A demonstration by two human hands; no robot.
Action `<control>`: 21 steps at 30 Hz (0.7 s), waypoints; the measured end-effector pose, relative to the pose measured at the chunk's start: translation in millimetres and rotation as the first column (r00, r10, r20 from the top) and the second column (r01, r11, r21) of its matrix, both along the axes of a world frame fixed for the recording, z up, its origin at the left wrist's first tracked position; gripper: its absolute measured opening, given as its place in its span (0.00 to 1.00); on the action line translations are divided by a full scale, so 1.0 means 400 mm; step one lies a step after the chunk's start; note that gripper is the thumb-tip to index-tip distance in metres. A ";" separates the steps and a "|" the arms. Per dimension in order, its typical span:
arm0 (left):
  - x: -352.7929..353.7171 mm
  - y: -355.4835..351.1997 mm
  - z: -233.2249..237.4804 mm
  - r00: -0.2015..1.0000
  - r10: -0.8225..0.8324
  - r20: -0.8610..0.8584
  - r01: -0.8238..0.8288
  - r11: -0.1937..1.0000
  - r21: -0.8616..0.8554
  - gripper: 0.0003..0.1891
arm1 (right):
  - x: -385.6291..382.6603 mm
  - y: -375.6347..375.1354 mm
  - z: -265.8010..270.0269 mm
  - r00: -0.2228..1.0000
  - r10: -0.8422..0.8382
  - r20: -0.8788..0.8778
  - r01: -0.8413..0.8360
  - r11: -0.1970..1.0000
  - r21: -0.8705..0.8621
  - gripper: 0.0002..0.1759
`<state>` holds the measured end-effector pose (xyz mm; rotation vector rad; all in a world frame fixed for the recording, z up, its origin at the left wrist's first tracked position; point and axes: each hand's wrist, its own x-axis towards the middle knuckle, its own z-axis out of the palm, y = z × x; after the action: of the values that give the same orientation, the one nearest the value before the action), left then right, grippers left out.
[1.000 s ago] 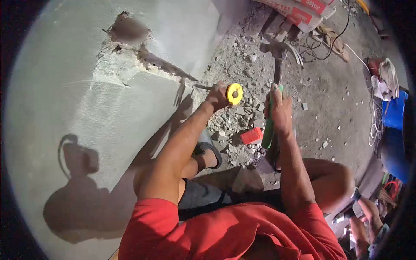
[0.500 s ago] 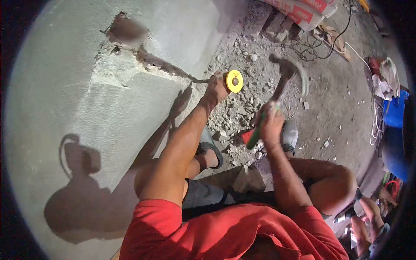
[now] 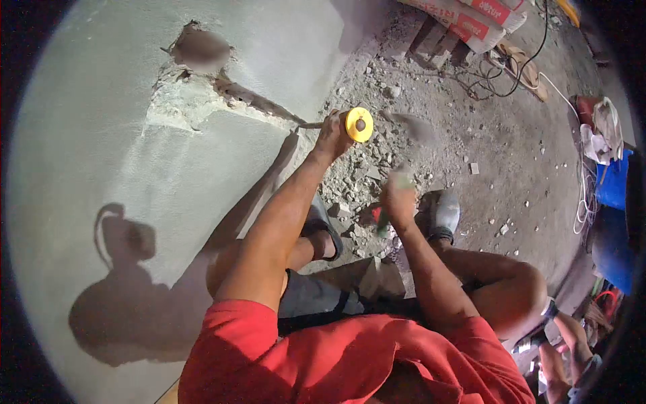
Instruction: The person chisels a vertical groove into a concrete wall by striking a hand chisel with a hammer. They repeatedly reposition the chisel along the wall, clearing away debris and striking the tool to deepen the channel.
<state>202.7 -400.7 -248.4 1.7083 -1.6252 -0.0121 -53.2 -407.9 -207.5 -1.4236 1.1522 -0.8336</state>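
Note:
My left hand (image 3: pixel 333 139) is wrapped around a chisel (image 3: pixel 352 126) that has a round yellow hand guard. The chisel's shank points left, its tip at the lower end of a groove (image 3: pixel 252 101) cut in the grey plastered wall (image 3: pixel 222 168). My right hand (image 3: pixel 398 198) grips the green handle of a hammer (image 3: pixel 418 128). Motion smears the hammer's head, which is to the right of the chisel's struck end and apart from it.
Broken rubble (image 3: pixel 367 175) covers the floor between my feet. A rough hole (image 3: pixel 199 48) opens higher in the wall. Printed sacks (image 3: pixel 471 23) lie at the back, near a black cable (image 3: pixel 521 74). At right are a blue container (image 3: pixel 612 182) and another person's legs (image 3: pixel 568 343).
My right hand and the hammer have swung left toward the chisel. My left hand keeps the chisel at the groove, almost unmoved.

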 end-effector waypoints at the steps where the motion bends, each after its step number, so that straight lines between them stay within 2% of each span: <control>1: -0.043 0.002 0.117 0.980 0.028 -0.195 0.008 0.983 0.182 0.13 | 0.022 0.007 0.000 0.942 0.111 -0.318 -0.142 0.987 -0.074 0.24; 2: -0.050 -0.001 0.118 0.981 0.022 -0.192 0.014 0.982 0.186 0.13 | 0.006 -0.008 0.004 0.956 0.205 -0.209 -0.108 0.910 0.401 0.25; 4: -0.056 0.014 0.076 0.999 0.032 0.012 -0.033 0.995 0.095 0.12 | -0.034 -0.081 0.035 0.946 0.188 -0.265 -0.145 0.974 0.174 0.28; 5: -0.037 0.012 0.081 0.999 -0.013 -0.039 0.015 0.998 0.058 0.11 | -0.038 -0.101 0.147 0.998 0.060 0.010 -0.060 0.942 0.331 0.30; 6: -0.041 0.009 0.080 0.990 -0.008 -0.143 0.019 0.997 0.076 0.12 | -0.036 -0.129 0.239 0.995 -0.064 0.076 0.044 0.971 0.235 0.29; 7: -0.045 0.006 0.077 0.969 0.001 -0.245 0.021 0.996 0.090 0.12 | -0.034 -0.141 0.307 0.923 -0.182 0.338 0.099 0.963 0.249 0.26; 8: -0.048 0.000 0.140 0.997 0.009 0.070 -0.013 0.998 0.062 0.11 | -0.035 -0.147 0.334 0.836 -0.252 0.487 0.152 0.960 0.236 0.25; 10: -0.037 -0.012 0.147 1.000 0.013 0.016 -0.013 0.998 0.054 0.11 | 0.009 -0.092 0.318 0.707 -0.253 0.660 0.230 0.965 0.124 0.25; 11: -0.033 -0.009 0.144 0.999 0.016 -0.046 -0.013 0.999 0.052 0.10 | -0.009 -0.044 0.147 0.978 0.006 0.209 0.061 0.948 -0.313 0.24; 12: -0.031 -0.004 0.131 0.999 0.023 -0.045 -0.021 0.998 0.053 0.10 | -0.018 -0.009 0.049 0.993 0.091 -0.077 -0.108 0.957 -0.268 0.23; 13: -0.020 -0.018 0.118 0.999 0.035 -0.022 -0.032 0.992 0.120 0.10 | -0.028 0.025 -0.048 0.911 0.205 -0.358 -0.292 0.934 -0.208 0.23; 14: -0.013 -0.022 0.092 0.999 0.042 -0.001 -0.041 0.980 0.193 0.11 | -0.015 0.047 -0.056 0.903 0.308 -0.300 -0.261 0.947 0.187 0.22; 15: -0.009 -0.016 0.062 0.989 0.028 0.148 -0.048 0.989 0.137 0.11 | 0.004 0.002 0.089 0.959 0.240 -0.149 -0.174 0.918 0.355 0.24; 16: -0.005 -0.010 0.032 0.955 0.033 0.294 -0.057 0.996 0.072 0.12 | -0.008 -0.045 0.098 0.955 0.227 -0.189 -0.167 0.943 0.288 0.22; 17: -0.027 0.008 0.059 0.993 0.020 0.117 -0.031 0.996 0.086 0.12 | -0.020 -0.093 0.107 0.951 0.209 -0.230 -0.158 0.963 0.219 0.22; 18: -0.026 -0.012 0.101 0.999 0.012 -0.048 -0.009 0.998 0.064 0.13 | -0.008 -0.122 0.242 0.999 0.033 0.026 -0.040 0.953 0.302 0.23; 19: -0.035 -0.008 0.129 0.998 0.043 -0.043 -0.043 0.999 -0.016 0.13 | -0.018 -0.160 0.307 0.984 -0.073 0.163 0.047 0.987 0.155 0.23; 20: -0.032 -0.009 0.123 0.997 0.053 -0.047 -0.054 0.998 -0.017 0.13 | -0.024 -0.178 0.398 0.926 -0.203 0.319 0.168 0.977 0.133 0.22; 21: -0.024 -0.013 0.111 0.998 0.037 -0.049 -0.039 0.999 -0.034 0.13 | -0.016 -0.167 0.376 0.928 -0.192 0.320 0.156 0.979 0.134 0.22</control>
<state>192.9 -405.9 -204.2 1.6996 -1.5487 -0.0064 -59.5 -474.7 -57.3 -1.0535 1.0539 -1.0755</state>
